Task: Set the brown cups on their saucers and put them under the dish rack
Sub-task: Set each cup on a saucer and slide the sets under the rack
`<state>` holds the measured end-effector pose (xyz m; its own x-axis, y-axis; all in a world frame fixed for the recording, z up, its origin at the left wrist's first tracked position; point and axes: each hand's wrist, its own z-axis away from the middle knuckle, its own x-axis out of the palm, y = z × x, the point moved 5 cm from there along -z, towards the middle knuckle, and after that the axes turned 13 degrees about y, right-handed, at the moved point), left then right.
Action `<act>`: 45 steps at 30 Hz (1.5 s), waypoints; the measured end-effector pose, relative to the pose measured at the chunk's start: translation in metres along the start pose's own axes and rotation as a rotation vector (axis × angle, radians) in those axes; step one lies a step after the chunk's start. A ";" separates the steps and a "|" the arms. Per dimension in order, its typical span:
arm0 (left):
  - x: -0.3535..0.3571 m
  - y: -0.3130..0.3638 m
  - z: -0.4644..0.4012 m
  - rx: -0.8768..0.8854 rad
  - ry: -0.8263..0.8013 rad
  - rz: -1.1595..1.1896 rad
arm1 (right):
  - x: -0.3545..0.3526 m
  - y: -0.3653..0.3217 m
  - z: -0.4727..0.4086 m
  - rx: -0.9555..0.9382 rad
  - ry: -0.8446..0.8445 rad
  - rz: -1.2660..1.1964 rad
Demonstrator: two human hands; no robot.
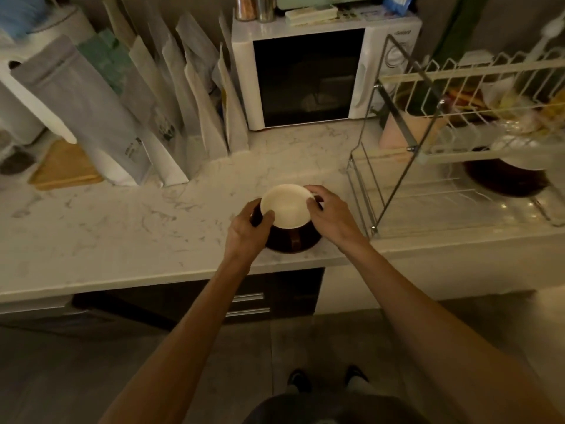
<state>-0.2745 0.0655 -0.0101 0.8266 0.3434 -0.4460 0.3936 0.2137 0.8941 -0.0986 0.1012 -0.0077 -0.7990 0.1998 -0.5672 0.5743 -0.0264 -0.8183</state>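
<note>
Both hands, left hand (250,226) and right hand (328,211), are gripping the brown cup (286,209) left of the dish rack (428,142), fingers clamped on opposite walls; glazed, likely slippery and breakable.

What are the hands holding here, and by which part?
Both hands, left hand and right hand, grip the brown cup by opposite sides of its rim, above its saucer.

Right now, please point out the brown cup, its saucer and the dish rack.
brown cup (286,206): head view, pale inside of the bowl.
saucer (290,244): head view, dark near rim.
dish rack (403,142): head view, slanted metal leg.
</note>
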 end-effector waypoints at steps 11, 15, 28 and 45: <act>0.013 0.007 0.068 -0.037 0.037 0.026 | -0.054 0.019 0.034 -0.064 -0.056 -0.019; 0.024 0.014 0.095 -0.057 0.054 0.027 | -0.080 0.029 0.046 -0.083 -0.076 -0.029; 0.085 0.043 0.165 -0.045 0.068 -0.009 | -0.164 0.082 0.059 -0.090 -0.113 -0.075; 0.191 0.112 0.172 0.049 -0.039 0.096 | -0.260 0.136 0.010 -0.021 0.040 -0.080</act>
<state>-0.0032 -0.0025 0.0117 0.8760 0.3241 -0.3571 0.3303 0.1361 0.9340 0.1853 0.0354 0.0274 -0.8351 0.2391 -0.4954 0.5127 0.0120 -0.8585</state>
